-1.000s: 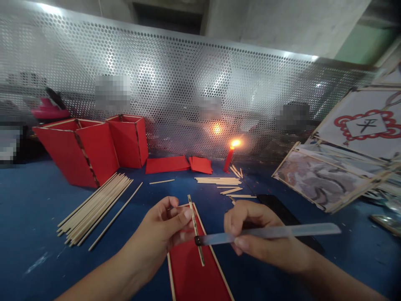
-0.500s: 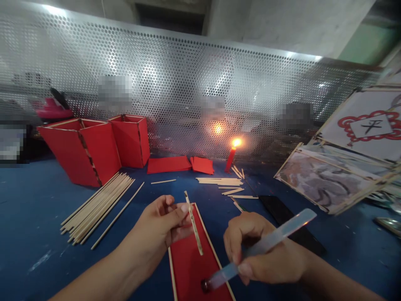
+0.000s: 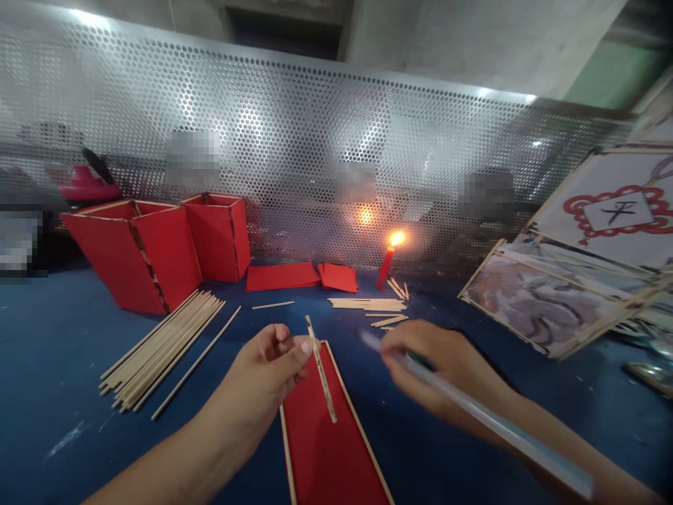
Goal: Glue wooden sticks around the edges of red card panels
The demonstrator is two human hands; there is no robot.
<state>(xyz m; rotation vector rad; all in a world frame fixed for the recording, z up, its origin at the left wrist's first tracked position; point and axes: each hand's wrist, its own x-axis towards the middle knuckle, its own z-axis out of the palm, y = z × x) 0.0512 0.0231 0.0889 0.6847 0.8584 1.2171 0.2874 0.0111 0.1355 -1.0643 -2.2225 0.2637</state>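
My left hand (image 3: 268, 368) pinches a thin short wooden stick (image 3: 322, 372) with dark marks along it. The stick hangs tilted over a long red panel (image 3: 331, 449) edged with pale wooden strips. My right hand (image 3: 436, 368), blurred by motion, is closed round a translucent pen-shaped tube (image 3: 515, 435). The tube slants down to the right, and its smeared narrow end points up and left toward the stick, apart from it. A small dark green thing shows at the fingers; I cannot tell what it is.
A lit red candle (image 3: 386, 266) stands behind short sticks (image 3: 365, 304). Red card pieces (image 3: 282, 275) lie beside red box-like panels (image 3: 162, 252). Long sticks (image 3: 162, 351) lie at left. A framed picture structure (image 3: 547, 294) stands right. Perforated metal (image 3: 305, 154) rises behind.
My right hand has moved up and swung the tube round, so its dark end no longer points down over the red panel. My left hand and its stick have shifted slightly left.
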